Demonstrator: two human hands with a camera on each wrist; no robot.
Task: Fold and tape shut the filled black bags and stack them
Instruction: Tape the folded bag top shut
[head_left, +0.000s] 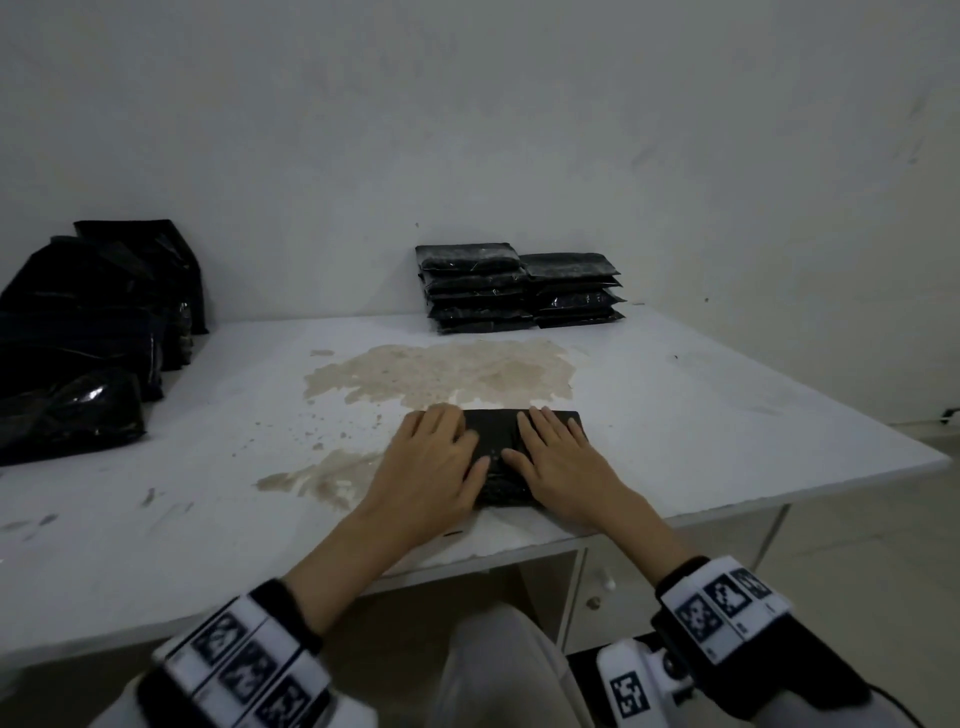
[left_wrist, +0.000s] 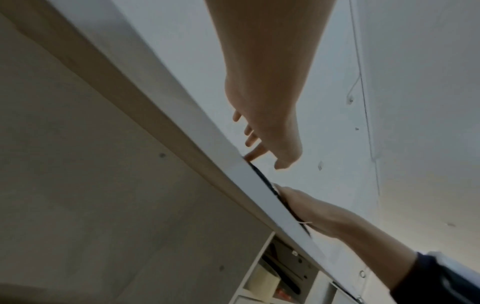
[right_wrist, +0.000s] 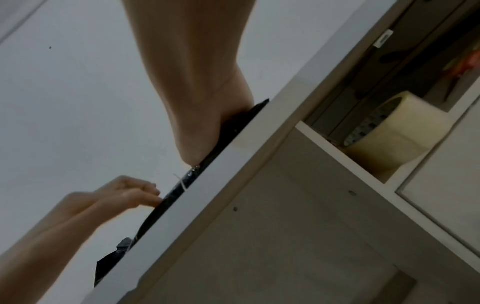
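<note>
Filling the far half of the head view was a scuffed pale wall (head_left: 467, 130), and below it a white table (head_left: 727, 415) with a brown stain (head_left: 447, 374) spread across its middle. A heap of loose black bags (head_left: 88, 332) sat at the far left of the table; two neat stacks of taped bags (head_left: 519, 291) stood side by side against the wall, far and slightly right of centre. Close to the near edge lay the black bag (head_left: 498, 447) being worked, flat on the table.

The left hand (head_left: 431, 467) rested palm down on the left part of that bag with fingers spread and straight, and the right hand (head_left: 561, 462) pressed flat on its right part in the same way; neither gripped anything.

The wrist cameras looked up from below the table edge and showed what the head view did not. From the right wrist, a roll of clear tape (right_wrist: 397, 133) sat in an open compartment under the tabletop, and the bag's edge (right_wrist: 182, 185) showed as a thin dark strip along the table rim, with the heel of the right hand (right_wrist: 197, 123) bearing on it. From the left wrist, the left hand (left_wrist: 270, 131) reached over the rim, fingertips down, and the shelf below held dim items too blurred to name.
</note>
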